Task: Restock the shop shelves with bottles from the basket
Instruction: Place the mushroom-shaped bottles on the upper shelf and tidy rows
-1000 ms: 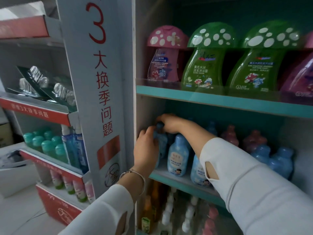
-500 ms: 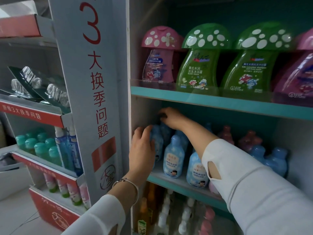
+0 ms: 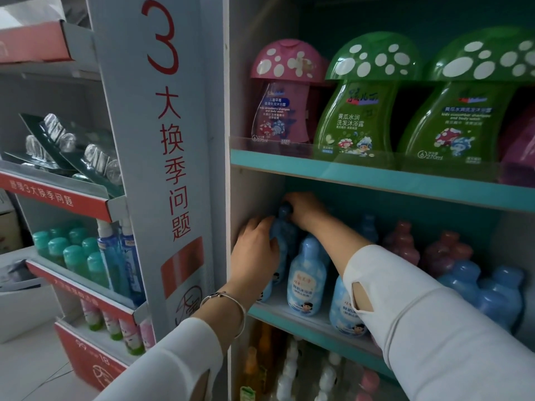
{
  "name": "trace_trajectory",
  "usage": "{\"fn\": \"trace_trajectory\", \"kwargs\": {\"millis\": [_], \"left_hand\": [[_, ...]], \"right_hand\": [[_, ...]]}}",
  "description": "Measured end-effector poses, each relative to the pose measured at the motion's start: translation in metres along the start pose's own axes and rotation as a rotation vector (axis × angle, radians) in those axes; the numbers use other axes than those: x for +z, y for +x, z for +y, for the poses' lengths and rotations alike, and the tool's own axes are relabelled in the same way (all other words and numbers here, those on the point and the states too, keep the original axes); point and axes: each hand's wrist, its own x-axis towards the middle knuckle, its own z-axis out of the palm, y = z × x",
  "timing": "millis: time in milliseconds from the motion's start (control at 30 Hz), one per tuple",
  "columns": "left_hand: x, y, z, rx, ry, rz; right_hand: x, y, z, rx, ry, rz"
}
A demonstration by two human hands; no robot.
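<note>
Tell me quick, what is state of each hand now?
Left hand: holds the front blue bottle by its side.
Right hand: grips the rear blue bottle at its cap.

A shop: teal-edged shelves [image 3: 376, 180] stocked with rows of mushroom-capped green shampoo bottles [image 3: 356, 111], beside a red-lettered cardboard promotional stand [image 3: 170, 140].

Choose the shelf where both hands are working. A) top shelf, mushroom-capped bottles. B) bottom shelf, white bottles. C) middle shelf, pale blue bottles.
C: the left hand and the right hand both grip pale blue bottles at the left end of the middle shelf, under the mushroom-capped row.
</note>
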Motion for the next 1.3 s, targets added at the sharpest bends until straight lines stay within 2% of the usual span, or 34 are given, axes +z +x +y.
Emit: {"fn": "trace_trajectory", "kwargs": {"millis": [200, 300, 400, 600, 800, 967, 1300], "left_hand": [[-0.001, -0.002, 0.005, -0.001, 0.011, 0.014], [-0.007, -0.009, 0.011, 0.011, 0.078, 0.034], [-0.015, -0.022, 0.020, 0.051, 0.144, 0.053], [-0.036, -0.064, 0.057, 0.073, 0.176, -0.003], [-0.058, -0.110, 0.096, 0.074, 0.152, -0.042], [-0.062, -0.149, 0.121, 0.069, 0.127, -0.156], [-0.036, -0.201, 0.189, 0.193, 0.062, -0.233]], "right_hand": [[-0.003, -0.006, -0.001, 0.014, 0.015, -0.069], [-0.012, -0.024, -0.001, -0.026, 0.038, -0.028], [-0.025, -0.051, -0.002, -0.069, 0.099, 0.016], [-0.051, -0.125, -0.007, -0.117, 0.080, -0.018], [-0.078, -0.205, 0.002, -0.075, 0.125, -0.033], [-0.081, -0.262, 0.016, -0.026, 0.103, -0.044], [-0.104, -0.349, 0.071, 0.047, 0.132, 0.000]]}}
